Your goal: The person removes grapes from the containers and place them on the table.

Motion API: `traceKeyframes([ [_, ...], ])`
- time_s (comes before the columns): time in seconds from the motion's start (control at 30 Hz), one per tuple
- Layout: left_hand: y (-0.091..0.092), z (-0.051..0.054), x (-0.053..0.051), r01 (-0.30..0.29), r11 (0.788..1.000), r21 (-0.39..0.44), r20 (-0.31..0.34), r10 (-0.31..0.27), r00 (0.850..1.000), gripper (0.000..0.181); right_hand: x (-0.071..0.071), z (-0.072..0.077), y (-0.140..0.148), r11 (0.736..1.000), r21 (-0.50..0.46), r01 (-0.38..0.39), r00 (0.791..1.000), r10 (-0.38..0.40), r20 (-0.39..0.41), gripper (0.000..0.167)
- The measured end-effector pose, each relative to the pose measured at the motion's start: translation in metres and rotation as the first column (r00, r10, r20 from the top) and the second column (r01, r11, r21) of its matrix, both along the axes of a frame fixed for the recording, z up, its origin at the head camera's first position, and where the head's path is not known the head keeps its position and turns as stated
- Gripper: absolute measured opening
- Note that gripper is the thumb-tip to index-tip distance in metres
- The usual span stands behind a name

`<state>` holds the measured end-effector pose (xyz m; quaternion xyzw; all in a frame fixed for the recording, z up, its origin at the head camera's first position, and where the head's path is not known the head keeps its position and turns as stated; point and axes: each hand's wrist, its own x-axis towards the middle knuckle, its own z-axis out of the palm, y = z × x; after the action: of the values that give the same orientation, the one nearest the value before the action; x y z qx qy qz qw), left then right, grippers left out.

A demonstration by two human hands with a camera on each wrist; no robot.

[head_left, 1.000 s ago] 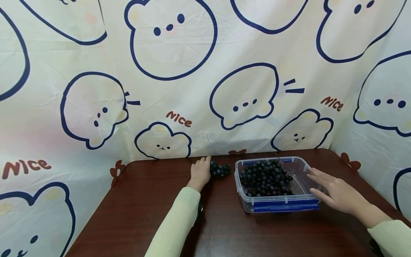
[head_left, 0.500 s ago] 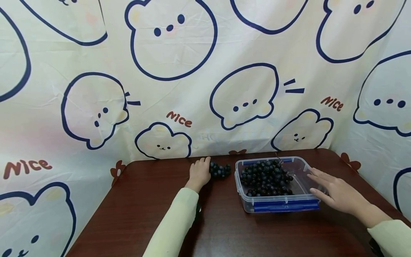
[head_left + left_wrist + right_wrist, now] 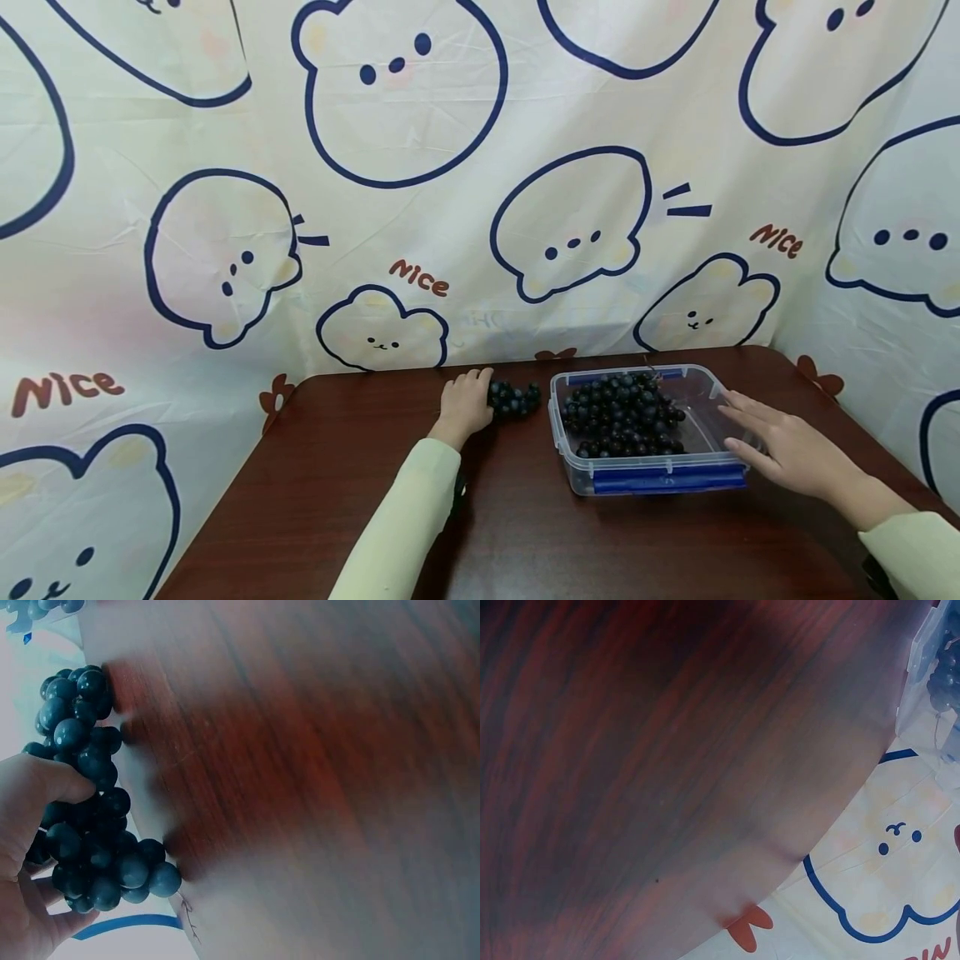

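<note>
A bunch of dark grapes (image 3: 514, 400) lies on the table left of the clear box. My left hand (image 3: 465, 403) grips its left end; in the left wrist view the thumb presses over the grapes (image 3: 94, 847) and fingers curl beneath them. The clear box (image 3: 667, 482) with blue latches holds more dark grapes (image 3: 622, 417) in its left and middle part. My right hand (image 3: 787, 450) rests at the box's right rim, fingers straight. The right wrist view shows the box wall (image 3: 919, 667) at its edge, with the hand out of view.
The dark red-brown table (image 3: 337, 483) narrows toward its back edge. A cream cloth (image 3: 465, 217) with blue-outlined bear faces hangs behind it and on both sides. Inside the box, bare floor shows right of the grapes.
My left forearm has shifted slightly left while the hand stays on the grapes. The right hand and the box look unmoved.
</note>
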<state>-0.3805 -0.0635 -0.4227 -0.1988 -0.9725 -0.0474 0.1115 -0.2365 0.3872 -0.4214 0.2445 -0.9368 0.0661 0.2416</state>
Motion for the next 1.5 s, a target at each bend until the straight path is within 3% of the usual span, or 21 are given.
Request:
traceKeyframes([
  [0.8,-0.004,0.003,0.009,0.106,0.992,-0.068,0.122,-0.097,0.988,0.07,0.0,0.002,-0.001,1.0,0.011,0.006,1.0,-0.006,-0.002,0.049],
  [1.1,-0.008,0.007,0.013,0.174,0.983,-0.051,0.099,-0.169,0.981,0.071,0.0,0.001,-0.001,1.0,0.005,0.01,1.0,-0.01,0.004,0.049],
  [1.37,-0.01,0.004,0.011,0.193,0.977,-0.094,0.076,-0.187,0.979,0.077,0.0,-0.001,0.001,1.0,0.008,-0.017,0.999,0.017,-0.034,0.049],
  [1.5,-0.011,0.008,0.012,0.207,0.974,-0.086,0.075,-0.201,0.977,0.078,0.0,-0.001,0.002,1.0,0.002,-0.012,1.0,0.012,-0.025,0.05],
])
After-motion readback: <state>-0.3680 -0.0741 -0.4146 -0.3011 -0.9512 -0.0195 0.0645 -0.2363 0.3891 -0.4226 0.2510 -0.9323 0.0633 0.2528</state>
